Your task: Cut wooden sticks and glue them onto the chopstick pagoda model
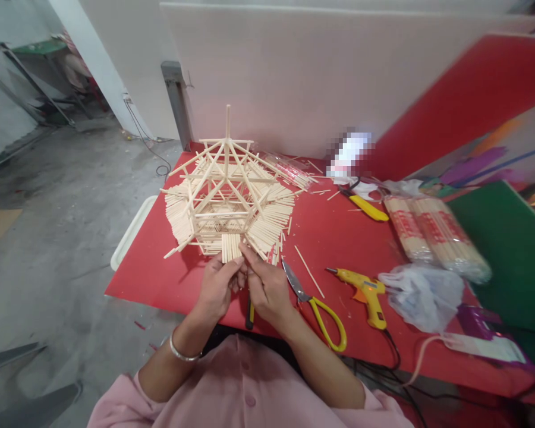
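A pavilion-like model (226,178) of thin pale wooden sticks stands on the red tabletop, with a pointed roof frame and a single stick rising at its peak. At its near edge is a small row of wooden sticks (230,246) lying side by side. My left hand (218,286) pinches the near end of this row, thumb on top. My right hand (270,292) is closed at the row's right side, its index finger reaching along the edge. The undersides of the fingers are hidden. Between my wrists lies a dark-handled tool (249,312), partly covered.
Yellow-handled scissors (314,303) and a yellow glue gun (365,294) with a cord lie to the right. Beyond them are bagged stick bundles (432,232), a crumpled plastic bag (423,294) and yellow-handled cutters (368,207). Loose sticks (310,270) are scattered about. A pale board (316,83) stands behind.
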Available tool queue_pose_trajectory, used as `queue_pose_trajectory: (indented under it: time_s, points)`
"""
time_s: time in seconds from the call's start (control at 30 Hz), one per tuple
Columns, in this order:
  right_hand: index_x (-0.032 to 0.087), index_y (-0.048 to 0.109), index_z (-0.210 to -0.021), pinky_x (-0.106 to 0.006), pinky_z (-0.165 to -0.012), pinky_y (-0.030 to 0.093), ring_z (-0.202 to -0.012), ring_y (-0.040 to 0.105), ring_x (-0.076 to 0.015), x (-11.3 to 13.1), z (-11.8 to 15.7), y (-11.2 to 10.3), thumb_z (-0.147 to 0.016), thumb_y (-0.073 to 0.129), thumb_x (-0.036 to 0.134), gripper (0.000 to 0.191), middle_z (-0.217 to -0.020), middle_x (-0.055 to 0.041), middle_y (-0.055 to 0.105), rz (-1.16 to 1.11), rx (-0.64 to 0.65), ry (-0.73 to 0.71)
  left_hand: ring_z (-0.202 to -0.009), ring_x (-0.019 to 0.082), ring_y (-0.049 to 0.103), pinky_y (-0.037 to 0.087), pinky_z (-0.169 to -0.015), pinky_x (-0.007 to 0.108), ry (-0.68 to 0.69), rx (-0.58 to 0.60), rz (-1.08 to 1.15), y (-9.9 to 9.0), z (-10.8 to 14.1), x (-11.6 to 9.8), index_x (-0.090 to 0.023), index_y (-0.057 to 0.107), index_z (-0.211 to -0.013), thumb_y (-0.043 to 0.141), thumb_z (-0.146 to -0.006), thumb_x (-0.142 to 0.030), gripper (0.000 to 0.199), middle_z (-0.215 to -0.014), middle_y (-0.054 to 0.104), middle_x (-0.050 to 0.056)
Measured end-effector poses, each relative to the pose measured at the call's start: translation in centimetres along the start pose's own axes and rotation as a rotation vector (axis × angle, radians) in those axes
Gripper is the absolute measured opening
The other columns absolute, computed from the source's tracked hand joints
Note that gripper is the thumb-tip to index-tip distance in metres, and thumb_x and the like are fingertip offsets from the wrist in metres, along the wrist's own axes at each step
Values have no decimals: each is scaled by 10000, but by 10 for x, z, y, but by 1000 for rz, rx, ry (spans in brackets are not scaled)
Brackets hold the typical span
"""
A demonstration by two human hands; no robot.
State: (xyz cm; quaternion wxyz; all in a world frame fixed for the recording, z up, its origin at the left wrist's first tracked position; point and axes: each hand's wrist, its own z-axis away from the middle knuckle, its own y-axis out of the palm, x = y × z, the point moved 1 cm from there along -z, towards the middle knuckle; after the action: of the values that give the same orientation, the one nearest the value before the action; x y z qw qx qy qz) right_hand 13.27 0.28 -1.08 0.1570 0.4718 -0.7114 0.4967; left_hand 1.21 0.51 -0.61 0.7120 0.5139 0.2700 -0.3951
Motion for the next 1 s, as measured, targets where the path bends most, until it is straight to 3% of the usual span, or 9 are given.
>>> queue_pose_trajectory:
  time_s: [0.17,0.4,0.83,1.0]
  points:
    - [194,473,-1404,-259,-695,536,-699,667,-139,-3,0,1,-889,373,132,528,-880,-36,745,49,-5,-13,-396,54,418,290,-401,184,41,-5,-37,0,-1,0,-156,579,-656,692,-735,-316,211,-481,533,-39]
    - [205,459,-1409,-260,-673,529,-693,662,-140,-1,0,1,-893,372,116,530,-820,-18,734,66,-13,-46,-389,52,420,306,-385,174,115,-51,-91,5,-1,-4,-161,551,-640,694,-707,-283,200,-484,523,-55]
    - [221,461,-1408,-250,-671,527,-687,655,-133,-1,1,1,-901,372,127,523,-837,-16,733,42,1,-10,-391,49,417,309,-391,171,113,-47,-113,4,-1,-3,-157,556,-663,689,-725,-277,190,-488,523,-57]
    - [228,418,-1441,-248,-670,524,-653,639,-130,-1,2,1,-913,369,127,540,-753,11,704,13,14,-6,-397,59,438,313,-393,178,99,4,-93,0,0,-2,-151,577,-661,679,-748,-314,210,-490,539,-38]
